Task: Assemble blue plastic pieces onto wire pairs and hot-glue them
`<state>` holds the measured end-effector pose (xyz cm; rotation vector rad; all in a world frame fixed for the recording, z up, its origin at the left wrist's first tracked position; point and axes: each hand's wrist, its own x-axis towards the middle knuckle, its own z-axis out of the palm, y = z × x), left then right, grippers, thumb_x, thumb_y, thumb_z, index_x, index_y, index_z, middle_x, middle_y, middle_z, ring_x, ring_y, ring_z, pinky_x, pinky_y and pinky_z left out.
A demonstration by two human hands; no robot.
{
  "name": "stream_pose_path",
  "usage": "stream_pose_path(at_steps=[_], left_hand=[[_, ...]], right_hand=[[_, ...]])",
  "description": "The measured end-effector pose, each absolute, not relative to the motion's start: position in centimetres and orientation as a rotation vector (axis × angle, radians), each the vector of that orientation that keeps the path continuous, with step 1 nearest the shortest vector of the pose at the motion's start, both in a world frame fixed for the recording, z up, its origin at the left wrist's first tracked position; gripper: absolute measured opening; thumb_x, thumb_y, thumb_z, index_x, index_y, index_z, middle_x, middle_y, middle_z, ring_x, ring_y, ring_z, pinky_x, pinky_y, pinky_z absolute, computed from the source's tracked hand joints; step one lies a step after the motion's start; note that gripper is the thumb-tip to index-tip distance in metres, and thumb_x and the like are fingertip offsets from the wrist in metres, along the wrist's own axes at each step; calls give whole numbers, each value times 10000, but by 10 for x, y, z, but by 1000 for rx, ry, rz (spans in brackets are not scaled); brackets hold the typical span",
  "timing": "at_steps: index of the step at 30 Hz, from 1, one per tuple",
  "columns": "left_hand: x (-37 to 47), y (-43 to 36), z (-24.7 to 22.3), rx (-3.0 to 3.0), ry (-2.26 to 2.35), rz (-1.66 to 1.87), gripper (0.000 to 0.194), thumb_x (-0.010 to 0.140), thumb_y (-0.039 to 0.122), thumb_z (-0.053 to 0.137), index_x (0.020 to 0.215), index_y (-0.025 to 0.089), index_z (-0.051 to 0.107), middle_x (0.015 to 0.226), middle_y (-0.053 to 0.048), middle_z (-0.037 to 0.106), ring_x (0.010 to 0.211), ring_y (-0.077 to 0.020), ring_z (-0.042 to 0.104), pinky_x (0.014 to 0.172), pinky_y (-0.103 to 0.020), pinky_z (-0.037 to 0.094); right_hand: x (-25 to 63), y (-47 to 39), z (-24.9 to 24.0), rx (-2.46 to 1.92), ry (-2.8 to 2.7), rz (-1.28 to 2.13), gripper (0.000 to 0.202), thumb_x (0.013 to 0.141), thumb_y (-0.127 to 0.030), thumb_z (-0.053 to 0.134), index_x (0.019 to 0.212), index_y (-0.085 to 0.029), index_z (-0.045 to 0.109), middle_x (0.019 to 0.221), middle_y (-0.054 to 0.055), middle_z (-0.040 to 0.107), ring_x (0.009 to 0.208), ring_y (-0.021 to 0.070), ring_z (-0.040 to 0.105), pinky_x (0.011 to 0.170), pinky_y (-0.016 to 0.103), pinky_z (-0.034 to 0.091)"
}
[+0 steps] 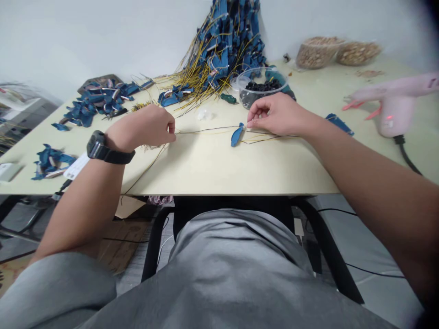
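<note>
Thin black and yellow wires (206, 131) stretch across the table between my two hands. My left hand (151, 125), with a black watch on its wrist, is closed on them, and a loose length hangs from it toward the table's front edge. My right hand (270, 114) pinches at the other end, its thumb and fingertips by a small blue leaf-shaped piece (236, 135). That piece hangs at the wires; whether the fingers grip it or just the wire is hard to see. More wire runs on beneath my right wrist.
Blue pieces with yellow wires (219, 50) heap up at the back. More blue pieces (92, 103) lie left, near black-handled pliers (115, 113). A clear tub (262, 87) holds small black parts. A pink glue gun (394, 100) stands right; two bags (317, 52) sit behind.
</note>
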<state>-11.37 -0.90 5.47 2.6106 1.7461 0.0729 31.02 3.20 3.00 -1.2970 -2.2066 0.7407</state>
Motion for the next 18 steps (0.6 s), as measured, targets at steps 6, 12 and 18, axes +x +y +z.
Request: stream_pose_path(at_steps=[6,12,18], left_hand=[[-120,-3,48,2609,1659,121,231,800,542,884,754,334,794,635,-48,661,864,-341,709,851,-507,523],[-108,-11,66,2463,1771,12,316,835,628,897,783,322,834,682,-38,674,1012,-344,715,1036,-561,528],[-104,-13,75,2518,1747,79,334,805,622,888,742,317,769,610,-5,639,777,-246,544,830,-490,462]], right_hand=[[309,29,33,-1345,-2208,743,164,962,-236,1001,924,-274,846,895,60,761,925,281,718,945,486,582],[309,32,31,-1316,-2205,743,198,948,-282,1030,904,-290,837,930,61,788,988,317,771,960,496,599],[309,32,32,-1343,-2194,750,230,977,-225,1018,879,-298,822,937,70,803,994,334,782,990,517,601]])
